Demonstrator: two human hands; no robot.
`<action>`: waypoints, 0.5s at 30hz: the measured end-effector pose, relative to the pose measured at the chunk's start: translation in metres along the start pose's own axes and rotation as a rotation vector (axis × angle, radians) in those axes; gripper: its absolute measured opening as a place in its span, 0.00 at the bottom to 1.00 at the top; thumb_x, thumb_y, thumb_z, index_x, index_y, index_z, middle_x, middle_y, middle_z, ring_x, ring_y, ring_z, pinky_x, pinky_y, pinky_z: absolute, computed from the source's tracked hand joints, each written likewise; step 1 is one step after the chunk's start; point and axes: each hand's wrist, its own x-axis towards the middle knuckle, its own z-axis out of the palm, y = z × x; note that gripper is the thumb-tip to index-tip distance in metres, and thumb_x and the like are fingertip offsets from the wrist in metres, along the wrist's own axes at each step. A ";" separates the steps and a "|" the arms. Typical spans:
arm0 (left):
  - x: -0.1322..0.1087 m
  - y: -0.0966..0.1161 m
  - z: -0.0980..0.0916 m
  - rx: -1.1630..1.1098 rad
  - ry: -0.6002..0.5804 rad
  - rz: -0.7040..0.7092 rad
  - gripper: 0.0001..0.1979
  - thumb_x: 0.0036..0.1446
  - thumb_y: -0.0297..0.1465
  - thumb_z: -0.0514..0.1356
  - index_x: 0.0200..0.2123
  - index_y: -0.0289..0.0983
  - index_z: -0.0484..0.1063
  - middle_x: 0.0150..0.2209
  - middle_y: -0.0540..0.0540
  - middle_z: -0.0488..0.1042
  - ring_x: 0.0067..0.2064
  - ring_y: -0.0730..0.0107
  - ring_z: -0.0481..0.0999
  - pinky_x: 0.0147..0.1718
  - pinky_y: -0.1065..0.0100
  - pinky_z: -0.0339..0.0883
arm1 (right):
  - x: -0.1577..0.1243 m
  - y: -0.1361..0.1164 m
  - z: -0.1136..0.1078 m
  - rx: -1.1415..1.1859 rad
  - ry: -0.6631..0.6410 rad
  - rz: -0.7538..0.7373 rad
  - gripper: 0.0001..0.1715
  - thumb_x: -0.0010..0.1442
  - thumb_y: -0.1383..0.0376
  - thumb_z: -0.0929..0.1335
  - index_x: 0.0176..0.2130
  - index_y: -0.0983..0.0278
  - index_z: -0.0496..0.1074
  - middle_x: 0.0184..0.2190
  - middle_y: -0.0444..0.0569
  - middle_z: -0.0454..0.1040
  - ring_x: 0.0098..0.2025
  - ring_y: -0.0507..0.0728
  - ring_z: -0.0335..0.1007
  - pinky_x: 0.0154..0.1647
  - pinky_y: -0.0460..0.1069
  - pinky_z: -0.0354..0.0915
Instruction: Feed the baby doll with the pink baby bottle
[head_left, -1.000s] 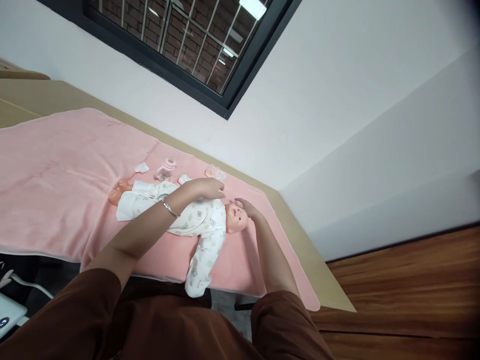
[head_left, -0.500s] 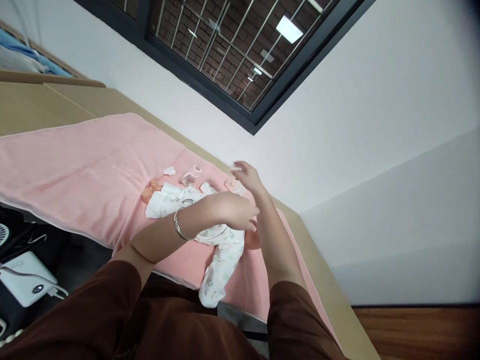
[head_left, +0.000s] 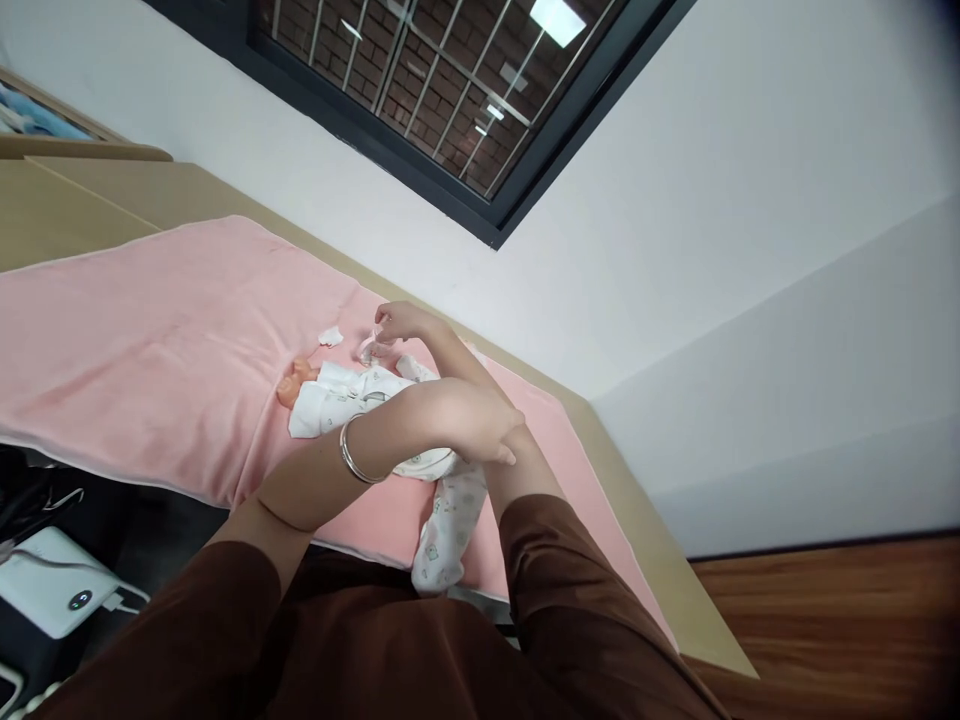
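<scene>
A doll in a white printed sleepsuit [head_left: 457,515] lies on a pink blanket [head_left: 172,330], its bare feet [head_left: 295,382] toward the left. My left hand [head_left: 480,420] is over the doll's upper body, fingers bent down; what they hold, if anything, is hidden. The doll's head is out of sight behind my arms. Past the doll, my right hand [head_left: 401,320] has its fingers curled at the pink cap of a small clear baby bottle [head_left: 369,352]. A small white piece [head_left: 330,337] lies left of the bottle.
A tan ledge [head_left: 637,540] runs along the white wall under a dark-framed window [head_left: 495,225]. At lower left, a white power bank [head_left: 56,585] with a cable rests on a black surface. Wooden flooring [head_left: 825,610] shows at the right.
My right hand has moved left, from beside a small pale packet to the baby bottle. My left hand stays over the doll. The view has shifted slightly.
</scene>
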 end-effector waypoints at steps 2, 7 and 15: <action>-0.004 0.006 -0.008 0.112 -0.126 -0.003 0.22 0.62 0.42 0.57 0.55 0.38 0.73 0.44 0.37 0.82 0.43 0.45 0.81 0.41 0.50 0.72 | 0.004 -0.004 0.002 0.002 -0.031 0.021 0.36 0.44 0.62 0.71 0.54 0.64 0.69 0.53 0.55 0.69 0.38 0.51 0.70 0.38 0.51 0.74; -0.003 0.008 -0.018 0.147 -0.158 0.009 0.23 0.64 0.44 0.53 0.55 0.38 0.71 0.50 0.38 0.79 0.48 0.45 0.79 0.46 0.47 0.71 | -0.007 0.001 -0.008 -0.022 0.027 -0.014 0.31 0.42 0.64 0.71 0.48 0.65 0.73 0.43 0.50 0.75 0.31 0.50 0.72 0.29 0.42 0.67; 0.022 -0.021 -0.014 0.157 -0.116 -0.160 0.24 0.63 0.41 0.54 0.58 0.39 0.69 0.53 0.36 0.77 0.53 0.43 0.76 0.48 0.46 0.71 | -0.064 0.105 -0.015 0.154 0.156 0.261 0.30 0.40 0.62 0.71 0.46 0.65 0.74 0.40 0.47 0.76 0.33 0.49 0.72 0.30 0.41 0.68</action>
